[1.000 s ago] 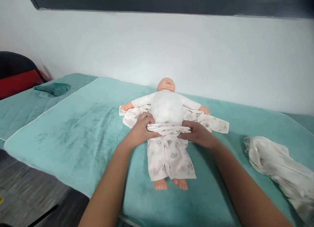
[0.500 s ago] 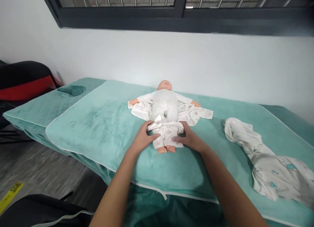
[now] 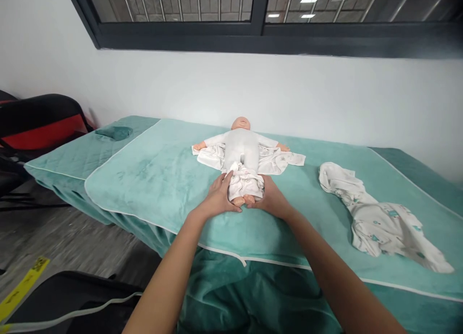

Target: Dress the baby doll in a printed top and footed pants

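Note:
A baby doll lies on its back on a teal towel, head toward the wall, arms spread. Under its torso an opened white printed top is spread flat. White printed trousers are bunched low on its legs, near the feet. My left hand grips the bunched trousers from the left, fingers curled. My right hand grips them from the right. The doll's bare feet show between my hands.
A crumpled white printed garment lies on the towel to the right. A small dark green cloth sits at the bed's far left. A black and red chair stands at the left. A wall and window are behind the bed.
My hands have slid the trousers down from the doll's waist to its ankles. The camera has pulled back and tilted up, showing more of the bed and window.

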`<state>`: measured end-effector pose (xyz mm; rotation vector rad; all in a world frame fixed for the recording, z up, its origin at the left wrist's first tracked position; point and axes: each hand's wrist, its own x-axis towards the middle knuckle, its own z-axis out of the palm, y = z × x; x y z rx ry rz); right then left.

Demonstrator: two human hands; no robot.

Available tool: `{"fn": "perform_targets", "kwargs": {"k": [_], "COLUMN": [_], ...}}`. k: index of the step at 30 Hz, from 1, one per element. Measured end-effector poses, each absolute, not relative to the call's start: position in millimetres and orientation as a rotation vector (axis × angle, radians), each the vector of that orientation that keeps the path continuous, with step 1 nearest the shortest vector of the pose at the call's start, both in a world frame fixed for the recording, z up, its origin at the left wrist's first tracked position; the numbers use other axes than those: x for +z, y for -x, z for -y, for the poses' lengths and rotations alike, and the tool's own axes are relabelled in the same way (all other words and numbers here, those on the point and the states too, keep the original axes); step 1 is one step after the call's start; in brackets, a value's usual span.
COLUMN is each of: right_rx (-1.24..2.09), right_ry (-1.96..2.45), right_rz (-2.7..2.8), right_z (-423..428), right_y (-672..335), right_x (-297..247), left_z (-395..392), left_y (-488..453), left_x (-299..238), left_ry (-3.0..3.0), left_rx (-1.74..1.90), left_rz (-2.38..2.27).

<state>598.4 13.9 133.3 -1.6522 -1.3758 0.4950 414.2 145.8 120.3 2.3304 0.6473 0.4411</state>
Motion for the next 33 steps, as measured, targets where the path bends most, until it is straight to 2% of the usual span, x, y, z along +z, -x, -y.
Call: {"fn": "perform_targets", "kwargs": {"k": [9,15,18,22,28,33], "right_rx": [0.592,0.652,0.776,1.083,1.195,1.116], "right_ry": [1.663,1.751,1.614,1.285,1.140,1.450], "right_rz": [1.218,1.165,1.148,1.064,1.102,1.693], "right_z": [-13.1,-0.1,10.4,22.0,15.9,15.6], "right_y": [-610.6,-594.1,-592.1,-592.0,-595.3,-603.1], "right_x": [108.9,114.4,119.4,126.6,164.3,230.6], "left_z": [-145.2,-126.7,-116.2,-107.6,-122.6,-141.7], "left_y": [-412.2,-403.2,-392.1,-375.0,-358.8,-346.6], "left_x": [115.5,125.5,142.2,171.3,194.4,233.0], "left_ry": [-2.169,-1.971,-1.904,-1.661,-1.352,-1.586], "left_rx": [0.643,0.604,0.565,0.452,0.362,-0.131], "left_rz": [-0.586,-0.694,-0.756,-0.602,-0.361,-0.101]}}
